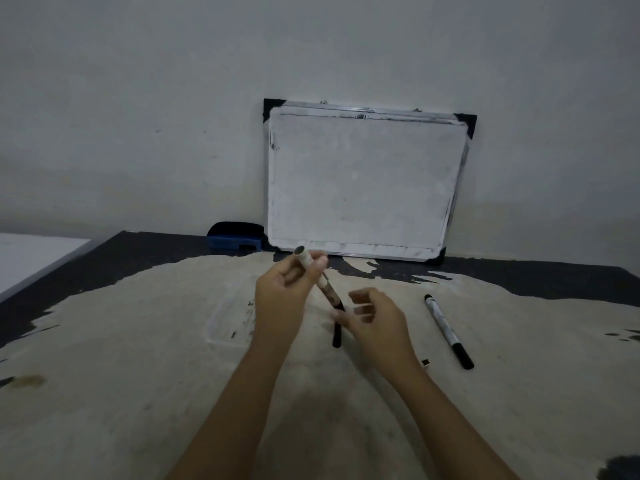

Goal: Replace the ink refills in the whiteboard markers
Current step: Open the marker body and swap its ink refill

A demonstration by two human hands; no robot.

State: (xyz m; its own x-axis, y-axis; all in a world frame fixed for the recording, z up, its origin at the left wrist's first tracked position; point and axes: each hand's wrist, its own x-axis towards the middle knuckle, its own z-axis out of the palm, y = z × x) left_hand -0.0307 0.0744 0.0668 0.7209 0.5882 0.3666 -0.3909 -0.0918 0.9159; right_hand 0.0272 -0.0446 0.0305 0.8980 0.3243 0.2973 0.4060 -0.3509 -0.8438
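My left hand (pixel 281 296) holds a white whiteboard marker (pixel 329 289) tilted, its open rear end pointing up and away and its dark lower part slanting down to the right. My right hand (pixel 375 318) is at that lower end, fingertips pinching it. A slim black piece (pixel 336 336) lies on the table just below the hands. A second marker (pixel 447 330), white with a black cap, lies on the table right of my right hand. A small dark and white bit (pixel 426 362) lies near it.
A small whiteboard (pixel 363 181) leans against the wall at the back. A blue eraser (pixel 234 237) sits left of it. A clear shallow tray (pixel 230 320) lies left of my left hand. The worn table (pixel 138 393) has dark edges.
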